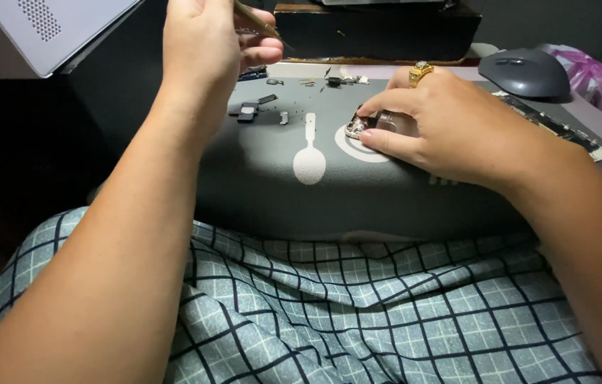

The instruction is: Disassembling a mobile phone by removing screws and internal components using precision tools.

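Tweezers (258,21) sit pinched in the left hand (205,50), up at 11 o'clock. Right hand (443,128) clamps a small metal part (356,128) onto the grey mat (280,192), tiny screws (272,82) scattered at 12 o'clock.

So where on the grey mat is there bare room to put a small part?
Free: the near edge of the grey mat, below the white spoon mark. Crowded: the far strip with small parts, and around the right hand.

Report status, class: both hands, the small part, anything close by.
Left hand raised, gripping thin tool. Right hand pinching small metal part on grey mat. Loose bits nearby.
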